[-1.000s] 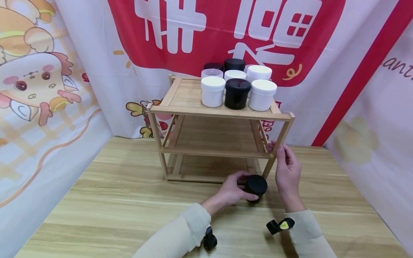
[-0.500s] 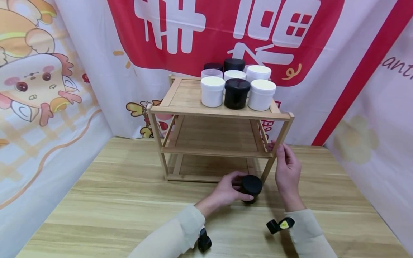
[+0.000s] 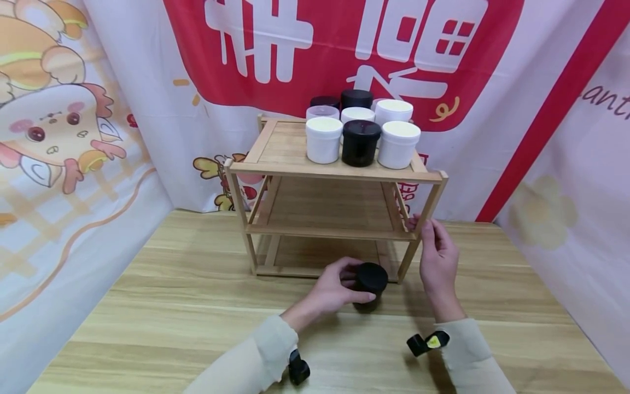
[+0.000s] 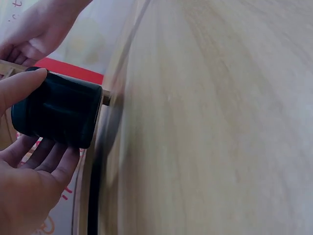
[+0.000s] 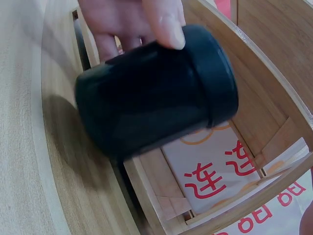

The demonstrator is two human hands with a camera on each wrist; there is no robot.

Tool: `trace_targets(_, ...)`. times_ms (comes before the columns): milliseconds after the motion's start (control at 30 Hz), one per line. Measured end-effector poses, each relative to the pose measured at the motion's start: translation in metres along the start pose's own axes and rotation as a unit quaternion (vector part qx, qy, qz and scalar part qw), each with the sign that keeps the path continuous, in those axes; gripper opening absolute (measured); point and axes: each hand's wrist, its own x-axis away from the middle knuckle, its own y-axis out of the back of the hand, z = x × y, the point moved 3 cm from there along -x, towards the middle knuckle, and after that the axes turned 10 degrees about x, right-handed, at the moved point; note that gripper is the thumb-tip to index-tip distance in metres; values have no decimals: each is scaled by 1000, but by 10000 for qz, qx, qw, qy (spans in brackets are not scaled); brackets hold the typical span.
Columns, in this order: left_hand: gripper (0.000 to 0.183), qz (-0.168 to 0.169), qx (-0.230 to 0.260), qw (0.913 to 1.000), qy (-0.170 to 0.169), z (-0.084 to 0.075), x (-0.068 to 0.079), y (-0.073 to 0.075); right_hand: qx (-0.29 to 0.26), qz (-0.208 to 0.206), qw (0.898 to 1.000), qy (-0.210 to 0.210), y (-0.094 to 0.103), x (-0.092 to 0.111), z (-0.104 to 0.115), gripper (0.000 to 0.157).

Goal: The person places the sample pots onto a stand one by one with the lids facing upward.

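Note:
My left hand [image 3: 331, 287] holds a black lidded jar [image 3: 370, 282], thumb on the near side and fingers round the far side. In the left wrist view the jar [image 4: 58, 107] sits between thumb and fingers. The right wrist view shows this jar [image 5: 156, 93] tilted across the picture, its shadow on the table beside it. It is in front of the bottom tier of a three-tier wooden rack [image 3: 330, 232], near the right front leg. My right hand [image 3: 440, 262] grips the rack's right front post, some fingers hidden behind the wood.
On the rack's top tier, a cluster of jars stands toward the right, among them a white jar [image 3: 324, 141], a black jar [image 3: 361, 143] and a clear one [image 3: 322, 113]. The wooden table [image 3: 197, 306] extends around the rack. Printed curtains [image 3: 143, 109] hang behind and at both sides.
My left hand has carried the black jar leftward along the front of the rack. The right hand stays on the post, and the jars on top stay put.

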Motion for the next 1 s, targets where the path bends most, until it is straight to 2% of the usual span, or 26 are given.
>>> trace_targets(200,64,-87,-25,9998,-167,-9,6,11,23,10,10000,-21,0,0,0,44)
trace_targets(567,68,-372,-110,9986,-368,-43,12,30,165,30,9999,-32,1,0,0,45)
trace_targets(833,64,-143,-112,9983,-549,-56,25,30,230,72,9996,-112,1,1,0,46)
trace_targets(1000,65,-268,-130,9976,-622,-68,32,31,154,78,9998,-106,1,1,0,47)
